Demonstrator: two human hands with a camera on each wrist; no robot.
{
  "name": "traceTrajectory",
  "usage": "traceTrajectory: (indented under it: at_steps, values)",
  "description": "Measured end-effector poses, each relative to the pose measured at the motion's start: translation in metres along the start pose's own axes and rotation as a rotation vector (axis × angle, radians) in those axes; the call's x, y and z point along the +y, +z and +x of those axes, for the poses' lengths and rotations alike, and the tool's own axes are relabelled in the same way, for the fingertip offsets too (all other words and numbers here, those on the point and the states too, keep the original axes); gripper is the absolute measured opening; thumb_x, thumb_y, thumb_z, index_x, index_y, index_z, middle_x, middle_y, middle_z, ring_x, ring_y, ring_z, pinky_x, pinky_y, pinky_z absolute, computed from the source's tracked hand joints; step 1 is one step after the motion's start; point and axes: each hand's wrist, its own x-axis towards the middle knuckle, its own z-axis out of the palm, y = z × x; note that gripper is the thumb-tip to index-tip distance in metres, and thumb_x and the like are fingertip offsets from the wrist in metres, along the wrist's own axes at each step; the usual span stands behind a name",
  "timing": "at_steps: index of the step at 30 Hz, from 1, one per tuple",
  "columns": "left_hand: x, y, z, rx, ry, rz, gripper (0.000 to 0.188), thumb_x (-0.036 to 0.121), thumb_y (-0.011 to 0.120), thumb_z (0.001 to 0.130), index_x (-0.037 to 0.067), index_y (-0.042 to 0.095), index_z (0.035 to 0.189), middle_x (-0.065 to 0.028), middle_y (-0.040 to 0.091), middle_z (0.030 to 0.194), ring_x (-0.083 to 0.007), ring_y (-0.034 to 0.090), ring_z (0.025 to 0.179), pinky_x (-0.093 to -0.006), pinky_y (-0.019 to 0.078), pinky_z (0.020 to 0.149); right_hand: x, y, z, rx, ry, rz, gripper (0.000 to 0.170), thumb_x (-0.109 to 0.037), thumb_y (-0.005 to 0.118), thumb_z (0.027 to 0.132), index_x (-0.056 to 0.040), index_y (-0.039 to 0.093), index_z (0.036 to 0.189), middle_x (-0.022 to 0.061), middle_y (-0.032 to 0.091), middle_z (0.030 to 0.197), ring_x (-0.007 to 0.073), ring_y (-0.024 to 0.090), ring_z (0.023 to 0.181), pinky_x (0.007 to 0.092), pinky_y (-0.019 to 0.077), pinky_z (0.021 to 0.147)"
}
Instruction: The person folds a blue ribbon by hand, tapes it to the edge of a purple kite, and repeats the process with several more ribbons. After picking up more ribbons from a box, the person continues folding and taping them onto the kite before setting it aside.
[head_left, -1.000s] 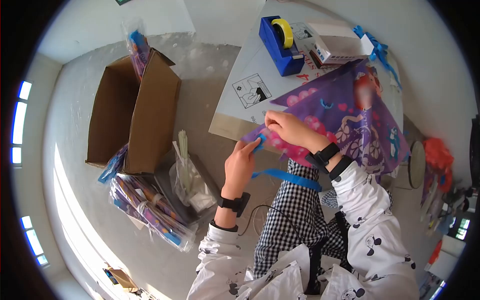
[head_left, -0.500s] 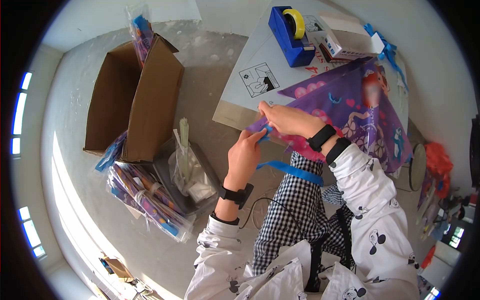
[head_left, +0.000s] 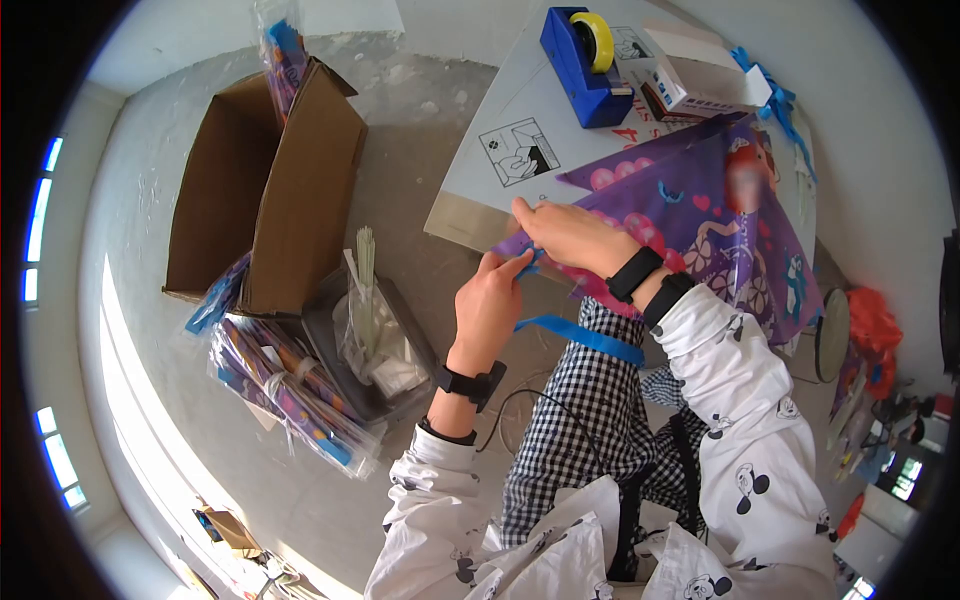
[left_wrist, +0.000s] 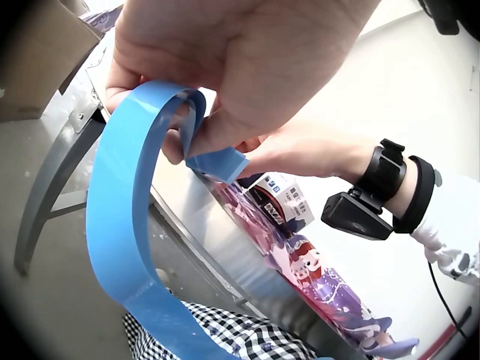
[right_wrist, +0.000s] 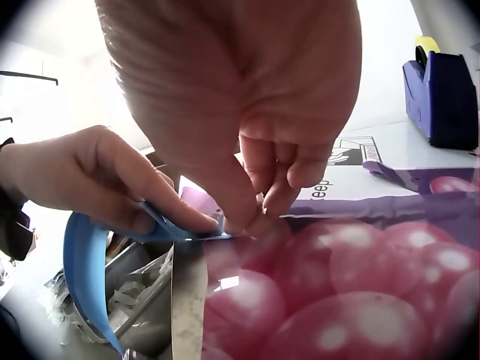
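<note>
In the head view, your left hand [head_left: 485, 310] pinches the blue ribbon [head_left: 590, 342] at the left corner of the purple sheet [head_left: 690, 215], spread over the near side of the table [head_left: 520, 100], so a tug could drag that corner askew. In the left wrist view, the ribbon loops loosely towards the checked trousers [left_wrist: 262, 337], and that slack could snag or twist it. In the right wrist view, your right hand [right_wrist: 244, 97] grips the sheet's edge beside the ribbon; if its pinch loosens, the two could slip out of line.
</note>
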Motion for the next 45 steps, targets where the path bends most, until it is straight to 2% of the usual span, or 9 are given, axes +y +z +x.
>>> traceTrajectory:
  at_steps: [9,12,18,22,23,28,37,40,45]
  values:
    - [-0.005,0.005,-0.002,0.059,0.004,-0.050,0.038,0.001,0.054,0.088,0.017,0.070,0.119,-0.0081,0.065,0.097,-0.0287,0.066,0.081,-0.0383,0.0518,0.071,-0.002,0.009,0.006,0.019,0.252,0.010,0.044,-0.009,0.076,0.078,0.0042,0.046,0.106,0.0234,0.067,0.086,0.0410,0.068,0.084,0.0449,0.0552,0.068]
    - [-0.005,0.007,-0.005,0.148,0.007,-0.124,0.030,0.002,0.057,0.086,0.014,0.066,0.112,-0.0085,0.064,0.096,-0.0306,0.066,0.080,-0.0414,0.0522,0.066,-0.006,0.016,0.002,0.230,0.284,-0.116,0.047,-0.011,0.080,0.074,0.0035,0.049,0.105,0.0262,0.068,0.093,0.0381,0.070,0.088,0.0454,0.0571,0.072]
    - [-0.020,0.021,-0.007,0.229,-0.032,-0.303,0.020,0.006,0.059,0.088,0.010,0.062,0.107,-0.0124,0.065,0.100,-0.0352,0.065,0.088,-0.0426,0.0517,0.074,0.013,0.035,-0.008,0.205,0.405,0.250,0.052,-0.022,0.086,0.072,0.0043,0.050,0.099,0.0283,0.066,0.094,0.0441,0.066,0.091,0.0475,0.0530,0.076]
    - [-0.020,0.019,-0.007,0.253,-0.057,-0.336,0.016,0.007,0.060,0.087,0.009,0.061,0.103,-0.0125,0.064,0.098,-0.0364,0.063,0.088,-0.0440,0.0515,0.074,-0.004,0.034,-0.010,0.298,0.614,0.537,0.053,-0.032,0.087,0.072,-0.0015,0.048,0.089,0.0192,0.061,0.080,0.0374,0.063,0.075,0.0438,0.0488,0.063]
    - [-0.020,0.016,-0.010,0.215,-0.086,-0.359,0.016,0.007,0.060,0.086,0.008,0.061,0.102,-0.0125,0.064,0.098,-0.0364,0.063,0.089,-0.0437,0.0513,0.074,0.009,0.048,-0.008,0.355,0.516,0.304,0.052,-0.029,0.087,0.072,-0.0022,0.047,0.088,0.0168,0.060,0.078,0.0320,0.062,0.071,0.0421,0.0484,0.062]
    - [-0.021,0.017,-0.007,0.241,-0.106,-0.423,0.015,0.008,0.061,0.086,0.007,0.062,0.101,-0.0131,0.064,0.099,-0.0360,0.063,0.089,-0.0430,0.0510,0.075,0.021,0.045,-0.016,0.296,0.455,0.395,0.049,-0.026,0.088,0.070,-0.0051,0.049,0.090,0.0103,0.058,0.073,0.0230,0.058,0.064,0.0375,0.0468,0.059]
    - [-0.027,0.007,-0.025,0.155,-0.092,-0.430,0.015,0.004,0.063,0.088,0.000,0.062,0.102,-0.0108,0.066,0.104,-0.0233,0.065,0.091,-0.0333,0.0497,0.074,0.030,0.053,-0.017,0.309,0.471,0.556,0.037,-0.020,0.083,0.075,-0.0054,0.053,0.092,0.0095,0.063,0.076,0.0262,0.064,0.071,0.0364,0.0508,0.064]
    - [-0.036,0.007,-0.043,0.202,-0.017,-0.398,0.015,0.001,0.062,0.089,0.000,0.062,0.105,-0.0084,0.063,0.123,-0.0199,0.064,0.103,-0.0302,0.0499,0.080,0.023,0.046,-0.016,0.256,0.558,0.600,0.042,-0.024,0.084,0.073,-0.0044,0.054,0.094,0.0116,0.065,0.084,0.0281,0.065,0.076,0.0383,0.0509,0.066]
    - [-0.028,-0.020,-0.094,0.209,-0.148,-0.679,0.009,0.002,0.059,0.095,-0.001,0.061,0.103,-0.0075,0.067,0.118,-0.0154,0.063,0.102,-0.0272,0.0474,0.087,0.003,0.041,-0.016,0.300,0.591,0.487,0.056,-0.033,0.086,0.068,-0.0015,0.052,0.099,0.0182,0.065,0.098,0.0355,0.065,0.092,0.0432,0.0511,0.076]
